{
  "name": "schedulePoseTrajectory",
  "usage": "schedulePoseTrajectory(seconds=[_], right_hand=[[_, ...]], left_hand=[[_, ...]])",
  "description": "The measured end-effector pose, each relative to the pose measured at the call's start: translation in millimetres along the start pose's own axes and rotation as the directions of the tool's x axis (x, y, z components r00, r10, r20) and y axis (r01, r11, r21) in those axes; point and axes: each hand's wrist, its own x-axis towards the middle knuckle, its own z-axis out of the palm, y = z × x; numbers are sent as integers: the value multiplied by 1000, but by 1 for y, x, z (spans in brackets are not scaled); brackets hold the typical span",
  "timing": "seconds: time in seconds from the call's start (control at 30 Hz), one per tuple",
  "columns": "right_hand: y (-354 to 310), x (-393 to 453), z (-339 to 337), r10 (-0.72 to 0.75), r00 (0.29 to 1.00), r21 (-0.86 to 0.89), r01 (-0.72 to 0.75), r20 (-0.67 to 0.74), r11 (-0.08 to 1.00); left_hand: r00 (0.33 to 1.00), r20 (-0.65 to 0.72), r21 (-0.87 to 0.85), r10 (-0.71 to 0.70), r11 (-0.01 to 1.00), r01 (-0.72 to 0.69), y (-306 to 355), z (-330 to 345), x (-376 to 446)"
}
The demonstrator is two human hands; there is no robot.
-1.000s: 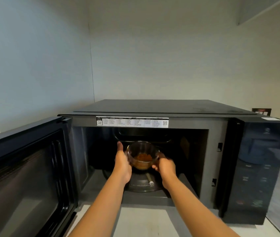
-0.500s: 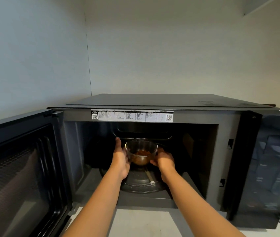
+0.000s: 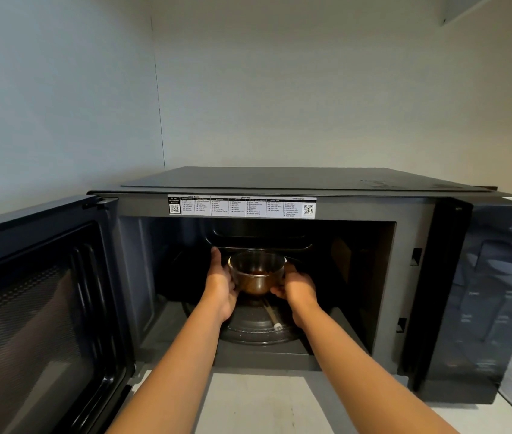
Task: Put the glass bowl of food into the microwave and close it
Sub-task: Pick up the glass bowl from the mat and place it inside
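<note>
A clear glass bowl (image 3: 257, 272) with brown food in its bottom is inside the black microwave (image 3: 298, 183), just above the round turntable (image 3: 257, 332). My left hand (image 3: 220, 285) cups the bowl's left side and my right hand (image 3: 298, 286) cups its right side. Both forearms reach in through the opening. The microwave door (image 3: 38, 314) is swung wide open to the left. I cannot tell whether the bowl's base touches the turntable.
The dark control panel (image 3: 492, 296) stands right of the cavity. A white label strip (image 3: 242, 206) runs above the opening. Pale walls close in on the left and behind. The white counter (image 3: 257, 405) lies under my forearms.
My hands have carried the bowl deeper into the cavity and lower, toward the turntable. My head has come closer, so the microwave fills more of the view.
</note>
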Motion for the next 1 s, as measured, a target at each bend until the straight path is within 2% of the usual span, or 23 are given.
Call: schedulePoseTrajectory(seconds=[0.1,0.2,0.3,0.47,0.6,0.7,1.0], right_hand=[[-5,-9,-3,-31,999,-75,30,-17,997],[-14,-21,-7,-99,992,-227,79,-78,971],[-25,-44,-10,-110,989,-281,78,-101,957],[-54,-84,-17,-158,986,-406,126,-45,905],[-72,-115,-22,-191,982,-413,178,9,893],[-76,-135,-28,-230,969,-441,244,86,864],[-83,-172,-54,-294,931,-413,359,215,837]], left_hand=[[999,-31,38,24,999,-23,3,2,-7],[993,-109,55,38,998,-32,12,8,-21],[978,-207,81,14,997,3,20,17,-39],[960,-278,142,-15,988,56,38,40,-72],[936,-344,185,69,983,-5,51,61,-105],[930,-344,243,134,969,-50,53,73,-130],[936,-322,352,140,936,-18,59,88,-182]])
